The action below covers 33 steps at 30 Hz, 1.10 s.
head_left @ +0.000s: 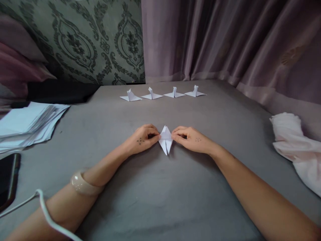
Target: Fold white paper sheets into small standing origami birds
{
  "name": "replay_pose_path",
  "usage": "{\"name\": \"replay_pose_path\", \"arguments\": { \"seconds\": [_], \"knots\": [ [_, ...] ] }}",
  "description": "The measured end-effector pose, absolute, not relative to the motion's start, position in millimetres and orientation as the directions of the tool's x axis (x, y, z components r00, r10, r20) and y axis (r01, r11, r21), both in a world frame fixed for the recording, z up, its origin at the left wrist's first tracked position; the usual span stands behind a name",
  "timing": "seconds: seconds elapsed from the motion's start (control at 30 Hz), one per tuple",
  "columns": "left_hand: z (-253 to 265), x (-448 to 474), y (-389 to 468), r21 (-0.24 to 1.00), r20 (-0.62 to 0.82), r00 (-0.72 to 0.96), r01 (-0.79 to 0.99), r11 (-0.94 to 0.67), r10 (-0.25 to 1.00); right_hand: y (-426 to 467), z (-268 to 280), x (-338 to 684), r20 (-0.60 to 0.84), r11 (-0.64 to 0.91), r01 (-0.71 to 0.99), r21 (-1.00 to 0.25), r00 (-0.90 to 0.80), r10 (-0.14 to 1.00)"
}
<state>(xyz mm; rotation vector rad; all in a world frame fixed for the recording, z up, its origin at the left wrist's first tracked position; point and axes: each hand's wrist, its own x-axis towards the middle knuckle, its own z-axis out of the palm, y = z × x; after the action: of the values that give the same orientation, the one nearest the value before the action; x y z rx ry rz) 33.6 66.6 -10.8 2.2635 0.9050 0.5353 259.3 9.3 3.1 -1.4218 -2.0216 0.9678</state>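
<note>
A folded white paper [166, 138], shaped like a pointed diamond with a split lower half, is held just above or on the grey cloth. My left hand [144, 138] pinches its left corner between thumb and fingers. At the opposite corner, my right hand [188, 137] pinches it the same way. Farther back stand several finished-looking folded paper figures in a row, among them a left one [130, 96] and a right one [196, 91], each with flat wings and an upright middle part.
A stack of white paper [32, 122] lies at the left, with a dark phone [8, 179] nearer me. A white cable [46, 209] crosses over my left forearm. Crumpled pale cloth [298, 144] sits at the right. A purple curtain [200, 40] hangs behind the grey surface [160, 201].
</note>
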Motion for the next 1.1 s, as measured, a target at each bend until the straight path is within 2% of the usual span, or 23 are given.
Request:
{"name": "replay_pose_path", "arguments": {
  "seconds": [0.53, 1.1],
  "knots": [
    [-17.5, 37.0, 67.6, 0.661, 0.15, 0.619, 0.517, -0.544, 0.771, 12.2, -17.5, 243.4, 0.109, 0.124, 0.652, -0.748, -0.063, 0.992],
    [-13.9, 37.0, 68.5, 0.66, 0.124, 0.631, 0.524, -0.538, 0.766, 11.5, -15.5, 239.5, 0.116, 0.114, 0.679, -0.725, -0.043, 0.992]
  ]
}}
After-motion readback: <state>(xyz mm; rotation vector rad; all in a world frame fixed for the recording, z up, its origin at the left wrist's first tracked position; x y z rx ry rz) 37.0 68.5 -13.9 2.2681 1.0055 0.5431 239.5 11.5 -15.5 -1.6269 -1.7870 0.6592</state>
